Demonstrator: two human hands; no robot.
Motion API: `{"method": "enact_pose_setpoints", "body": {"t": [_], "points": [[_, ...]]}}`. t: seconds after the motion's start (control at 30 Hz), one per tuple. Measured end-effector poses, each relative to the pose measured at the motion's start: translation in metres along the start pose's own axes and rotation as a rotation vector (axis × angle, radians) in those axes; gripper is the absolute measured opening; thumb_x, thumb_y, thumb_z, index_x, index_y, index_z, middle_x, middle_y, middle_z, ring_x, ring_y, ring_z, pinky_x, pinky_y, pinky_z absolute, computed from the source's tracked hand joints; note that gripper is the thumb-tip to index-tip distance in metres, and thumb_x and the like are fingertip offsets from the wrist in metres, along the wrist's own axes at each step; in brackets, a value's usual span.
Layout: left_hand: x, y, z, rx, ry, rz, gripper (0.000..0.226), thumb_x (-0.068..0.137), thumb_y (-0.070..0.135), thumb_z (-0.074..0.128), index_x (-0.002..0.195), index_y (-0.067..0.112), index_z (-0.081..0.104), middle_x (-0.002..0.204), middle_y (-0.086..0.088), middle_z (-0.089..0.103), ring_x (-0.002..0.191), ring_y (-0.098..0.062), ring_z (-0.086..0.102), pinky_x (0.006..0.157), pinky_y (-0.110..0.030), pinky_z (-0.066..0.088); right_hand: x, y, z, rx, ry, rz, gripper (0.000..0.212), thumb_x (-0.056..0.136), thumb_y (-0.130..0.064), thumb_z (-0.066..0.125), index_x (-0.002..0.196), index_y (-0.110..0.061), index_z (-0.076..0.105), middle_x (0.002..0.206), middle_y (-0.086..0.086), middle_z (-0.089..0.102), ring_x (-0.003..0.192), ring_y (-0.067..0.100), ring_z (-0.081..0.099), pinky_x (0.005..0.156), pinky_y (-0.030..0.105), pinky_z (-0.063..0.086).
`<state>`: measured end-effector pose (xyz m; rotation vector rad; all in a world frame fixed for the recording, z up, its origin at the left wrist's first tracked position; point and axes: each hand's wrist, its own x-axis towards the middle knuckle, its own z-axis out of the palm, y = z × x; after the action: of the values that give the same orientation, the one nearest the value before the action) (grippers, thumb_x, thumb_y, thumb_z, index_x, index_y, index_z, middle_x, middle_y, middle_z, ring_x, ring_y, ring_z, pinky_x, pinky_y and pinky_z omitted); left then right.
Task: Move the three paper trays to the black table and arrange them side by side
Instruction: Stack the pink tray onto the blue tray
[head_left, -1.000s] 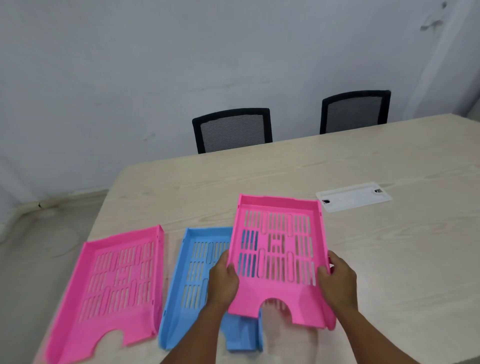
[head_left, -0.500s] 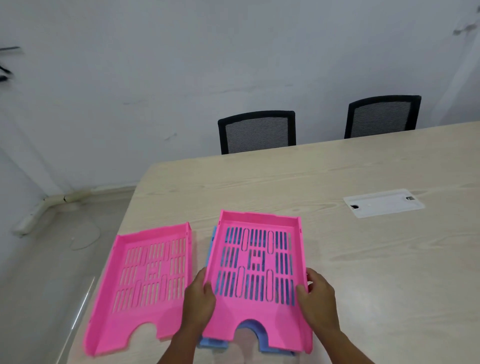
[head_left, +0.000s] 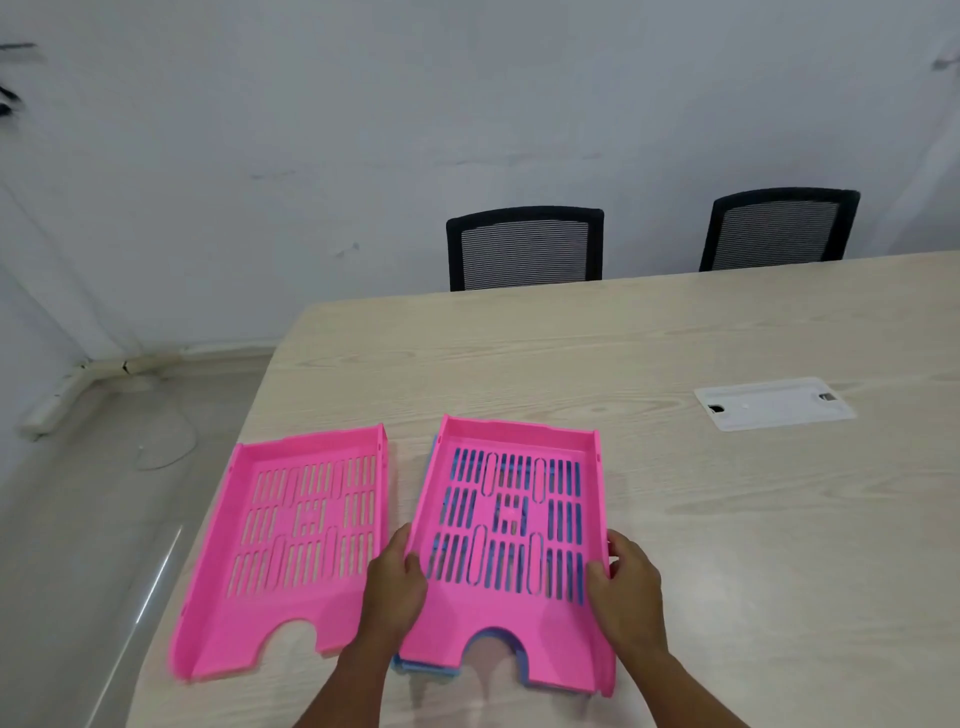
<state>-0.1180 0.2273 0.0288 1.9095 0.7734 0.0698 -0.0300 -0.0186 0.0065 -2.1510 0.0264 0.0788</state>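
Note:
Two pink paper trays and a blue one are on a light wooden table (head_left: 701, 519). One pink tray (head_left: 291, 561) lies flat at the left near the table's edge. The second pink tray (head_left: 511, 618) sits nested on the blue tray (head_left: 415, 667), which shows only through the slots and at the front rim. My left hand (head_left: 397, 587) grips the stacked pink tray's left wall and my right hand (head_left: 626, 592) grips its right wall. No black table is in view.
A white cable cover plate (head_left: 774, 402) is set into the table at the right. Two black mesh chairs (head_left: 524, 247) (head_left: 776, 228) stand at the far side against a white wall. The floor drops off to the left of the table.
Both hands carried the pink tray leftward from beside the blue tray and lowered it onto the blue tray. The camera view turned left as well.

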Motion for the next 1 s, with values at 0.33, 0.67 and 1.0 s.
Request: {"method": "enact_pose_setpoints", "body": {"t": [0.33,0.67,1.0], "points": [[0.002,0.001,-0.009,-0.020,0.043,-0.021,0.047,0.105,0.004,0.039,0.152,0.011,0.041,0.091,0.005,0.064,0.083,-0.039,0.071,0.078,-0.051,0.061,0.006,-0.005,0.010,-0.027,-0.033,-0.051,0.023,0.089,-0.008,0.051,0.099,-0.023,0.065,0.087,-0.004,0.064,0.076,0.009,0.062,0.062,0.019,0.047],[0.013,-0.008,-0.013,-0.016,0.011,-0.060,0.045,0.107,0.010,0.038,0.152,0.015,0.038,0.117,-0.014,0.068,0.089,-0.033,0.072,0.081,-0.050,0.063,0.006,-0.005,0.022,-0.016,-0.032,-0.030,0.019,0.091,-0.009,0.050,0.095,-0.023,0.063,0.087,-0.002,0.060,0.082,0.016,0.062,0.071,0.033,0.056],[0.019,-0.014,0.001,-0.094,-0.070,-0.200,0.052,0.109,0.035,0.028,0.157,0.016,0.028,0.148,-0.026,0.048,0.134,-0.046,0.049,0.111,-0.061,0.043,0.007,0.011,0.010,0.221,-0.142,0.162,0.028,0.102,-0.028,0.046,0.119,-0.021,0.065,0.107,-0.003,0.070,0.095,0.014,0.067,0.075,0.032,0.057]]}}
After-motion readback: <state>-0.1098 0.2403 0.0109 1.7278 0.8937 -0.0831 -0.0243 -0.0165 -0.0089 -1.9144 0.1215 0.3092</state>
